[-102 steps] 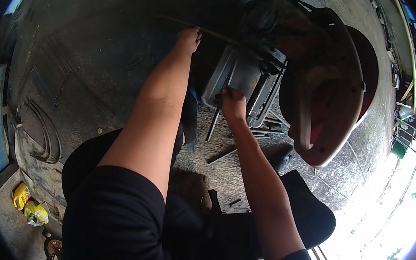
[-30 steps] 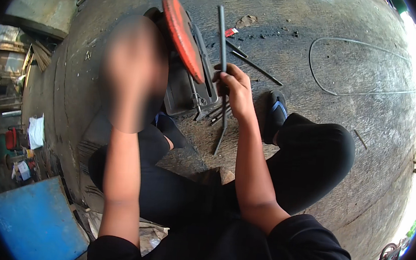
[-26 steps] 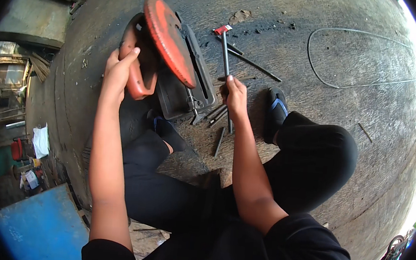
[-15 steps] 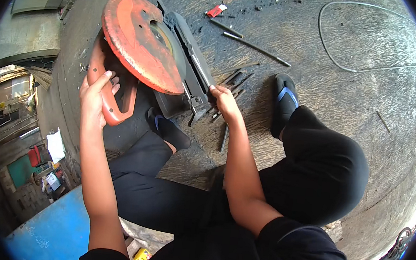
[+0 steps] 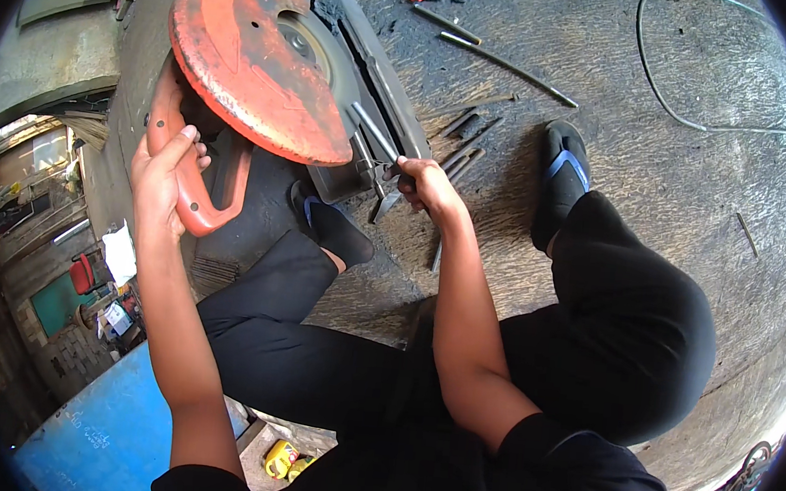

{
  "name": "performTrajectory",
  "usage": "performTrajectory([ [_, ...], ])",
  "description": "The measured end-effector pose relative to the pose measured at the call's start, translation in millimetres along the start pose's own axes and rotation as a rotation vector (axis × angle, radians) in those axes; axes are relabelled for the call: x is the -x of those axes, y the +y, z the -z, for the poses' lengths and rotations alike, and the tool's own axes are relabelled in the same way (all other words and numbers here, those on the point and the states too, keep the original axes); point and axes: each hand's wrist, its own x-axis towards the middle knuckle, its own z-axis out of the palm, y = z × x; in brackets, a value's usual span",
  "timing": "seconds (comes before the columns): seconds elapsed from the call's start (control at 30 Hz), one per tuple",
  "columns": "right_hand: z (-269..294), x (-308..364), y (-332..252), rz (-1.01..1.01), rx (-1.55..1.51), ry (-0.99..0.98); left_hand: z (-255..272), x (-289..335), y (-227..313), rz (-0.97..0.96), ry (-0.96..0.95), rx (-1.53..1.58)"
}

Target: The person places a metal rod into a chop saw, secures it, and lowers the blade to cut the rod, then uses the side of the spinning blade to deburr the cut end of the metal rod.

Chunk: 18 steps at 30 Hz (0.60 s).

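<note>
Head view: left hand (image 5: 162, 175) wraps the saw handle (image 5: 194, 195), right hand (image 5: 428, 185) pinches a rod (image 5: 374, 131); I'm positioning it, I reckon; next wants steadiness.

I see soft daylight on the left grip (image 5: 165, 179) and right grip (image 5: 424, 185), both reasonably sharp. Right of them, the floor (image 5: 658, 213) pales to a sheen; the far lower-right rim burns white. Shadow darkens the floor between the grips, under the guard (image 5: 263, 70). Left of the left grip, clutter (image 5: 34, 186) looks dim, small and bent; black swallows my corners.
</note>
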Motion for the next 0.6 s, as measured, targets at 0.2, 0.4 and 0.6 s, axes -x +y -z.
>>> performTrajectory([
  [0.2, -3.6, 0.1, 0.0, -0.005, 0.004, 0.029, -5.9, 6.1, 2.6, 0.008, 0.013, 0.059],
  [0.4, -1.5, -1.0, 0.2, 0.038, 0.075, 0.034, -6.7, 5.2, 2.2, 0.000, -0.012, 0.075],
  [0.6, 1.1, -1.2, 2.6, 0.042, 0.056, -0.004, -4.1, 3.2, 0.2, 0.005, -0.018, 0.068],
])
